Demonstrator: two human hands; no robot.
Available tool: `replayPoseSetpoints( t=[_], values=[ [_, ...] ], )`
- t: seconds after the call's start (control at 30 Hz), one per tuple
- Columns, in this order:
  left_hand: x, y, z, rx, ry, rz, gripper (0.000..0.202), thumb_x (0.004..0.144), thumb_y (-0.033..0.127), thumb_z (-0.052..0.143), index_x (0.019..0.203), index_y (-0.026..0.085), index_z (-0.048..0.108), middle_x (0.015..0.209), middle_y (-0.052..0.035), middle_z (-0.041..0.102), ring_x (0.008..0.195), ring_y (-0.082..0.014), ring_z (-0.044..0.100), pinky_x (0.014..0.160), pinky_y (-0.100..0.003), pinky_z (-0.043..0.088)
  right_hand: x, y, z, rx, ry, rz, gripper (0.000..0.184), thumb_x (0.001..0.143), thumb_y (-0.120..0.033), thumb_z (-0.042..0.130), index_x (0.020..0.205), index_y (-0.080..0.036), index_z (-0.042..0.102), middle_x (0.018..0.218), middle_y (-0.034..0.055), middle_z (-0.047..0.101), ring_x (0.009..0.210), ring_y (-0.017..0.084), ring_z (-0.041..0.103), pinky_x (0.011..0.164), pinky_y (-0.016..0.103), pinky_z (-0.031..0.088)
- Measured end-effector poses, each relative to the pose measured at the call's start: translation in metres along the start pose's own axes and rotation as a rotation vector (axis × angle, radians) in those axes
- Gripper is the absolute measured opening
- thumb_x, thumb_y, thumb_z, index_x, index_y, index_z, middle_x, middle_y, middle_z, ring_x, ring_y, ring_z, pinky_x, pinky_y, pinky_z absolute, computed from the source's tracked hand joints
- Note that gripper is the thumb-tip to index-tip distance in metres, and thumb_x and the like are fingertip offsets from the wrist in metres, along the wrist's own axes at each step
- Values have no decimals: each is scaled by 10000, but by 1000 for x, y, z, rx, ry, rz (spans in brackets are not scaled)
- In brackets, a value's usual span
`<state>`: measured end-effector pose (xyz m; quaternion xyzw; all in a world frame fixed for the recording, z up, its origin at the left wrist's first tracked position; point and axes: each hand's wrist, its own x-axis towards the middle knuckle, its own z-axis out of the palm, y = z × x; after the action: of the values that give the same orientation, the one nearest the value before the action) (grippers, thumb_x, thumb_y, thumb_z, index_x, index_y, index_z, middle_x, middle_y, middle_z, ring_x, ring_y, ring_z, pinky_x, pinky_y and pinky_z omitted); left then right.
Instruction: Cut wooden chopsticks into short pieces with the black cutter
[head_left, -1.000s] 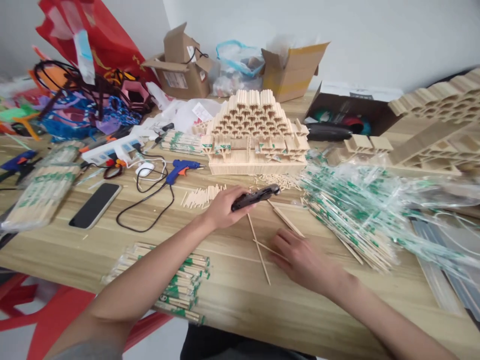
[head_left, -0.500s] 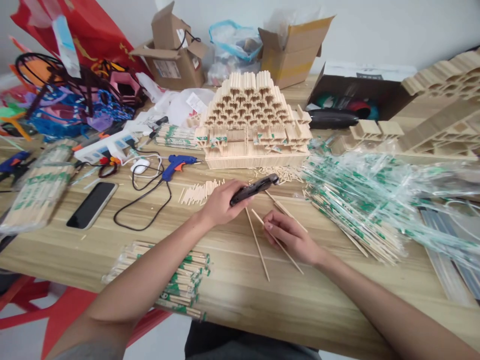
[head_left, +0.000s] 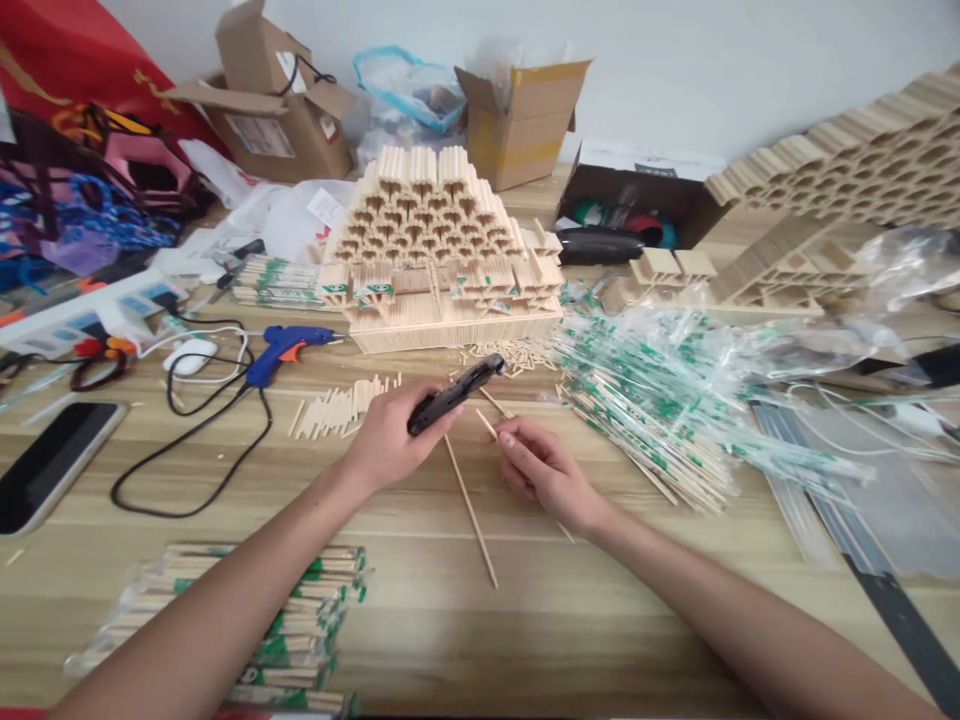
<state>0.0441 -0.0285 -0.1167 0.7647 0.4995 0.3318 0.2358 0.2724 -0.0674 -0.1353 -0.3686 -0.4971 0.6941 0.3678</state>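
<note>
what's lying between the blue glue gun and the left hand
In the head view, a small pile of cut wooden sticks lies between the blue glue gun and the left hand.

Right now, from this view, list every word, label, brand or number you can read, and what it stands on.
Green print on the chopstick wrappers: too small to read.
Label on the cardboard box: too blurred to read.
White slip on the plastic bag: too small to read.

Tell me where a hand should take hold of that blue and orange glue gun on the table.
Best to grip the blue plastic hot glue gun by its slanted handle, coming from the near side. The handle angles toward the person, so fingers could likely wrap it while staying clear of the narrow metal nozzle, which points away to the right.
</note>
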Motion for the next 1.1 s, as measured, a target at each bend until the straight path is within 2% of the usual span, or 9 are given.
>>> replayPoseSetpoints(
  t=[0.1, 0.23, 0.37, 0.47, 0.57, 0.77, 1.1],
  values=[
    [0, -2, 0, 109, 27, 89, 196, 948, 386, 618, 980, 198, 664, 837, -18, 703, 738, -162, 631, 705, -280, 473, 0, -12, -2, -68, 69, -87, 369, 1012, -532, 564, 1053, -170, 621, 566, -92, 402, 468, 81, 325, 434, 207, 263],
    [-2, -6, 2, 173, 38, 154, 217, 953, 370, 621, 1079, 196, 652, 967, -58, 740, 882, -204, 691, 796, -316, 523, 2, -26, -6, -116, 143, -163, 355, 1006, -519, 581, 1046, -169, 629, 615, -71, 460, 475, 77, 387, 434, 212, 279],
    [-4, -6, 4, 197, 28, 170, 269, 960, 376, 615, 1159, 197, 636, 1092, -86, 746, 1013, -238, 706, 873, -352, 541, 3, -32, -8, -132, 158, -208, 320, 995, -490, 613, 1047, -175, 637, 618, -75, 430, 481, 74, 337, 435, 218, 237],
    [-6, -2, 5, 205, 6, 191, 282, 960, 352, 614, 1203, 210, 619, 1157, -84, 738, 1053, -241, 704, 877, -354, 547, 3, -34, -8, -170, 160, -243, 298, 1005, -486, 601, 1025, -190, 630, 619, -71, 417, 489, 82, 330, 443, 228, 227],
    [-7, 3, 6, 183, -7, 201, 261, 958, 326, 608, 1200, 226, 614, 1136, -72, 740, 1020, -230, 707, 857, -345, 548, 1, -35, -7, -217, 160, -251, 300, 1015, -495, 579, 985, -199, 616, 620, -65, 406, 499, 91, 329, 454, 239, 232],
    [-10, 9, 8, 159, 7, 220, 168, 964, 331, 602, 1076, 208, 628, 970, -49, 730, 876, -205, 697, 768, -313, 525, 0, -34, -7, -293, 156, -282, 310, 1031, -498, 549, 924, -209, 586, 621, -60, 398, 519, 99, 319, 480, 251, 239],
    [-11, 8, 7, 223, -16, 195, 183, 967, 360, 580, 1050, 206, 635, 953, -52, 729, 838, -208, 694, 714, -307, 506, -1, -34, -9, -324, 143, -286, 309, 1036, -494, 537, 918, -212, 585, 622, -58, 398, 525, 108, 326, 497, 260, 248]
  ],
)
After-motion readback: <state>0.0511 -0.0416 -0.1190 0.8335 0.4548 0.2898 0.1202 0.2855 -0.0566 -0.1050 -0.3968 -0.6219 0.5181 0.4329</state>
